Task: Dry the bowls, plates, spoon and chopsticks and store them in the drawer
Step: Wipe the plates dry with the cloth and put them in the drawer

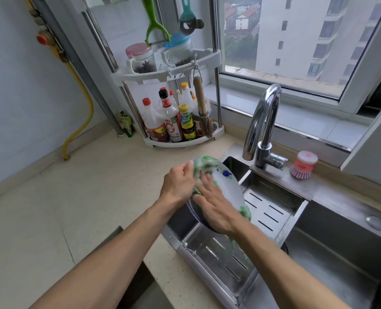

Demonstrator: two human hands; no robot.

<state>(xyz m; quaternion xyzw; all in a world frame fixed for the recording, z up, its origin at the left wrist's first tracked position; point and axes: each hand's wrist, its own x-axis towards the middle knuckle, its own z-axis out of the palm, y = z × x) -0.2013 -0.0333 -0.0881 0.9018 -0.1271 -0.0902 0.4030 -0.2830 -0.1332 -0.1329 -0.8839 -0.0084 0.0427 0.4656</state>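
A: Where is the plate [226, 188] right now?

B: Held up on edge over the left end of the sink [341, 259], above the slotted steel drain tray [225, 253] that sits across the basin. It is white with a blue mark near its upper rim and a dark underside showing at the bottom.

A: And the hands?

B: The left hand [178, 182] is at the plate's left edge; its fingers [190, 167] are curled over the rim, gripping the plate together with part of a green cloth [204, 163]. The right hand [216, 208] lies flat on the plate's face, fingers straight and slightly spread, pressing the cloth against it. A bit of the same cloth hangs out under the right wrist at the plate's lower right. The cloth and fingertips are blurred.

A: What else is around?

B: A chrome faucet [262, 128] curves up just behind the sink, and a pink dish brush [302, 167] stands on the ledge to its right. On the pale surface [73, 208] to the left, in the corner, stands a white two-tier rack [174, 70]: sauce bottles and a small whisk broom below, two lidded jars above, a green peeler hanging over them. A window [296, 41] behind looks out on apartment blocks

A: Any bowls, spoon or chopsticks?

B: I cannot pick any out from here
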